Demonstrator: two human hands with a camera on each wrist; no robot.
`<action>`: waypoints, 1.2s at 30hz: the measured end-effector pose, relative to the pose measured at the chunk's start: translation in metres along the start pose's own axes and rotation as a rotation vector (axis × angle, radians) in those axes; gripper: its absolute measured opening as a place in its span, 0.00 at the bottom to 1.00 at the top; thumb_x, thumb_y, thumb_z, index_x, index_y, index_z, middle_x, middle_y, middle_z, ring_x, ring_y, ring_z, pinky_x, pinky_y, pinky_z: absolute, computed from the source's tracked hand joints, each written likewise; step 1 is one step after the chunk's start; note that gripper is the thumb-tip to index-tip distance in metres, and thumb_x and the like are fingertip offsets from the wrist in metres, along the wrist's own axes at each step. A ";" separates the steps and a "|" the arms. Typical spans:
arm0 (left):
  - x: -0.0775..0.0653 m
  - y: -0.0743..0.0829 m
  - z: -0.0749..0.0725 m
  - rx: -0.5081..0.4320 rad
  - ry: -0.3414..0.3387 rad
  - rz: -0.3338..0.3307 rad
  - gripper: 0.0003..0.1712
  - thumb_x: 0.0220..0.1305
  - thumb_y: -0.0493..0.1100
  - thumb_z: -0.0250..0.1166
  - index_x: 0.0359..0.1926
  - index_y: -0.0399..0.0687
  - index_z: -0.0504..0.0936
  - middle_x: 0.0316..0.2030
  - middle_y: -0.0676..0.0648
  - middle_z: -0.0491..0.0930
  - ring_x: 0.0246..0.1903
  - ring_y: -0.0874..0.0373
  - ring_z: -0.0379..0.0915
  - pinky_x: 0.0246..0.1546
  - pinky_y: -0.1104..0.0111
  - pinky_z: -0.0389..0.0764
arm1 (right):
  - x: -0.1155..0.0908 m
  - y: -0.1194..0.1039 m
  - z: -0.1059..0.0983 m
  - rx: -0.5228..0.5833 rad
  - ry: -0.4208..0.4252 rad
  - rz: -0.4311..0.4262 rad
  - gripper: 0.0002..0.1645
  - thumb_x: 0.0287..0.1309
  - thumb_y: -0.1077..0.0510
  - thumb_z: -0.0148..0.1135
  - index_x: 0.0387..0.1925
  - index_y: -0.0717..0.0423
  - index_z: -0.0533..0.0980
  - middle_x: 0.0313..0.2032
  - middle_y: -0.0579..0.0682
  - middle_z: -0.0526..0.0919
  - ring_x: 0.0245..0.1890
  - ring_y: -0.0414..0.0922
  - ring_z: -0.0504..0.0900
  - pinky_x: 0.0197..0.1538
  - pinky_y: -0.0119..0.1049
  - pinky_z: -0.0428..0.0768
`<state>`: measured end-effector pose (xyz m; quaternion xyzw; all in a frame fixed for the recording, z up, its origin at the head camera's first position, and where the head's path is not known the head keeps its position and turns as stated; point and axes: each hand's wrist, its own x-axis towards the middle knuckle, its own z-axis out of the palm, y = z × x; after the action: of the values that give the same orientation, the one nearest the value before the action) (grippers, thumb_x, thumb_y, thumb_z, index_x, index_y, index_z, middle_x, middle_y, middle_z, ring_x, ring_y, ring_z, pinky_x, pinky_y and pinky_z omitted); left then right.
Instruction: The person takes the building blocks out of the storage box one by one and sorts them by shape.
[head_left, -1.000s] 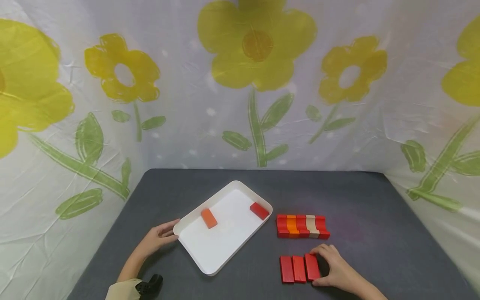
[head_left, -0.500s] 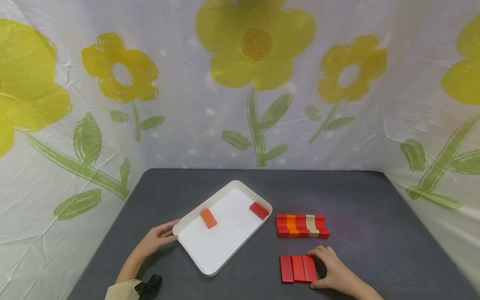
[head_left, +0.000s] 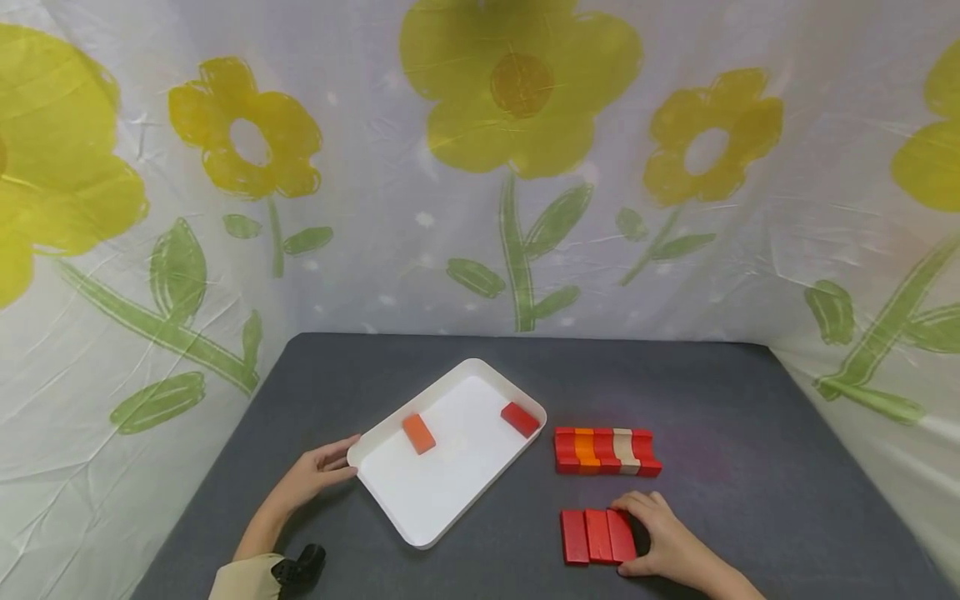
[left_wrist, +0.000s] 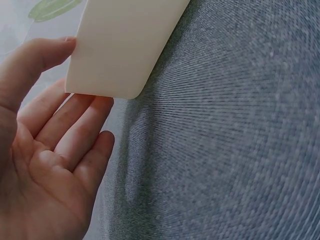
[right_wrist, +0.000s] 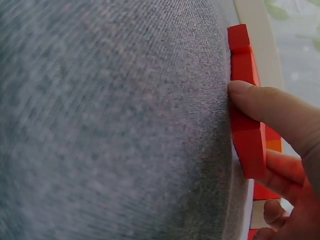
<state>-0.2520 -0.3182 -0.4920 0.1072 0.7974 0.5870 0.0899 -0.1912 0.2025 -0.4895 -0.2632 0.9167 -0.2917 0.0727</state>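
Note:
My left hand (head_left: 319,472) lies at the near-left corner of a white rectangular tray (head_left: 408,533). In the left wrist view its thumb and fairly straight fingers (left_wrist: 80,127) touch the tray's corner. An orange block (head_left: 418,433) and a red block (head_left: 519,419) lie in the tray. My right hand (head_left: 671,537) pinches a red block (head_left: 620,536) between thumb and fingers, at the right end of a row. Beside it are a middle red block (head_left: 597,536) and a left red block (head_left: 574,537). The right wrist view shows the thumb (right_wrist: 250,97) on the near end of the held block.
Behind the row stands a group of concave-topped blocks (head_left: 606,452) in red, orange and pale wood, side by side. The dark grey table (head_left: 495,575) ends at a white curtain (head_left: 360,250) with yellow flowers. A black strap (head_left: 298,568) shows at the left wrist.
My right hand has slid its red block left, closing the slanted gap to the middle block. The left hand and tray stay as they were.

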 end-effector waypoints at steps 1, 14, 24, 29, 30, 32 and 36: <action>-0.001 0.000 0.000 0.000 0.001 0.003 0.33 0.54 0.35 0.64 0.58 0.25 0.63 0.58 0.30 0.59 0.55 0.35 0.58 0.44 0.71 0.71 | 0.001 -0.001 0.000 -0.001 0.000 -0.012 0.38 0.34 0.38 0.71 0.46 0.54 0.72 0.43 0.43 0.72 0.40 0.44 0.63 0.38 0.37 0.70; -0.004 -0.002 -0.003 0.032 0.017 0.054 0.32 0.54 0.34 0.63 0.58 0.26 0.63 0.58 0.29 0.59 0.54 0.34 0.59 0.44 0.72 0.71 | 0.050 -0.026 -0.041 0.002 0.163 -0.228 0.43 0.31 0.51 0.76 0.53 0.61 0.69 0.50 0.52 0.72 0.46 0.48 0.63 0.41 0.46 0.70; 0.000 -0.005 -0.002 0.009 -0.030 0.140 0.31 0.55 0.33 0.62 0.57 0.22 0.62 0.57 0.26 0.59 0.52 0.33 0.61 0.42 0.74 0.71 | 0.133 -0.067 -0.047 0.045 0.167 -0.368 0.49 0.32 0.55 0.76 0.60 0.57 0.64 0.58 0.51 0.67 0.44 0.45 0.61 0.40 0.45 0.71; 0.002 -0.007 -0.002 -0.012 -0.040 0.142 0.31 0.55 0.32 0.62 0.57 0.22 0.62 0.57 0.26 0.59 0.53 0.33 0.59 0.43 0.75 0.70 | 0.176 -0.090 -0.038 0.099 0.095 -0.349 0.49 0.37 0.51 0.74 0.62 0.56 0.63 0.59 0.49 0.65 0.42 0.45 0.60 0.40 0.41 0.70; 0.002 -0.008 -0.002 -0.013 -0.043 0.140 0.31 0.55 0.32 0.62 0.57 0.22 0.62 0.57 0.26 0.59 0.53 0.33 0.59 0.44 0.75 0.70 | 0.183 -0.095 -0.036 0.107 0.085 -0.345 0.49 0.37 0.50 0.74 0.62 0.55 0.63 0.60 0.48 0.65 0.42 0.44 0.60 0.40 0.40 0.69; 0.002 -0.009 -0.002 -0.016 -0.049 0.135 0.31 0.55 0.32 0.62 0.57 0.22 0.61 0.57 0.26 0.58 0.53 0.33 0.59 0.44 0.74 0.70 | 0.196 -0.104 -0.030 0.125 0.070 -0.355 0.48 0.37 0.51 0.74 0.62 0.56 0.63 0.59 0.49 0.65 0.42 0.45 0.60 0.40 0.39 0.69; 0.001 -0.009 -0.002 -0.024 -0.030 0.128 0.32 0.55 0.33 0.62 0.57 0.21 0.61 0.57 0.26 0.58 0.53 0.33 0.60 0.43 0.74 0.71 | 0.218 -0.123 -0.016 0.126 0.048 -0.394 0.47 0.37 0.52 0.74 0.60 0.60 0.63 0.59 0.52 0.65 0.49 0.48 0.61 0.47 0.43 0.66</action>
<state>-0.2541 -0.3223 -0.5000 0.1655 0.7805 0.5993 0.0655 -0.3274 0.0114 -0.4014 -0.4252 0.8289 -0.3634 0.0089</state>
